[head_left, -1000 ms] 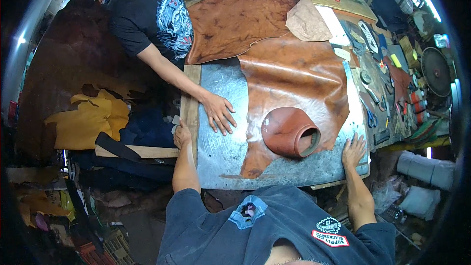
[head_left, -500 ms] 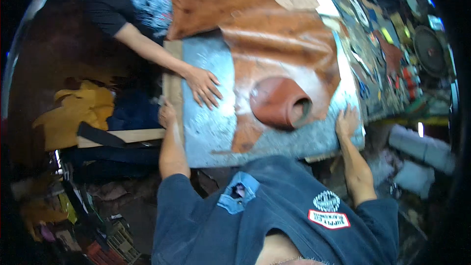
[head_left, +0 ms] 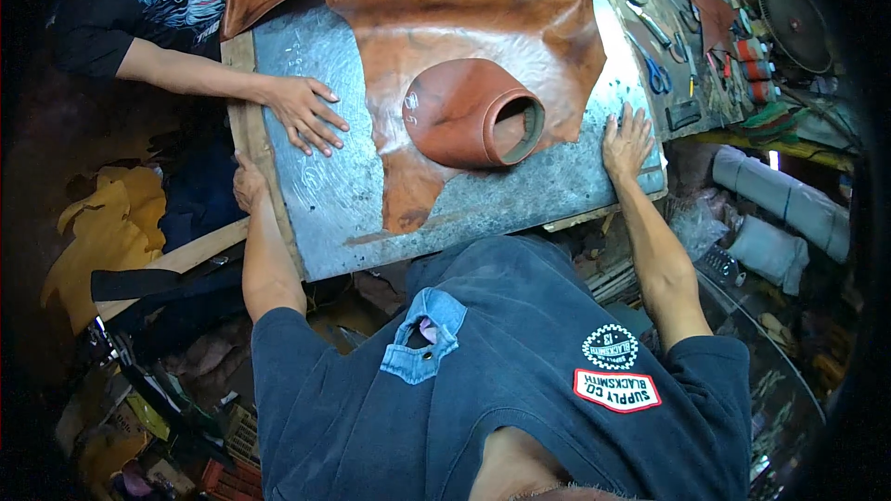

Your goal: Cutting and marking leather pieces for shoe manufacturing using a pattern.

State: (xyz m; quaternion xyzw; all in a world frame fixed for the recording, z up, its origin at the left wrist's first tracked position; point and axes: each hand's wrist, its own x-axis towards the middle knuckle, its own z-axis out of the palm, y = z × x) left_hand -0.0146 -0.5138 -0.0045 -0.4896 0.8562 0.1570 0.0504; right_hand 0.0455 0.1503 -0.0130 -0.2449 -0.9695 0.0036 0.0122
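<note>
My left hand is closed round the wooden left edge of the work table. Fingers apart, my right hand lies flat near the right side of the grey, scuffed metal sheet that covers the tabletop. Between my hands a large brown leather hide is spread over the sheet, with a narrow tongue reaching toward me. On the hide lies a reddish-brown leather tube, its open end facing right and toward me. A co-worker's hand rests spread on the sheet at the left.
At the right, a bench carries blue-handled scissors, thread spools, a round dark disc and several tools. Wrapped rolls lie below it. Yellow leather and a wooden bar are at the left.
The whole scene has shifted left and slightly up in view and turned a little as my head moved. My hands keep their places on the table, and so does the co-worker's hand.
</note>
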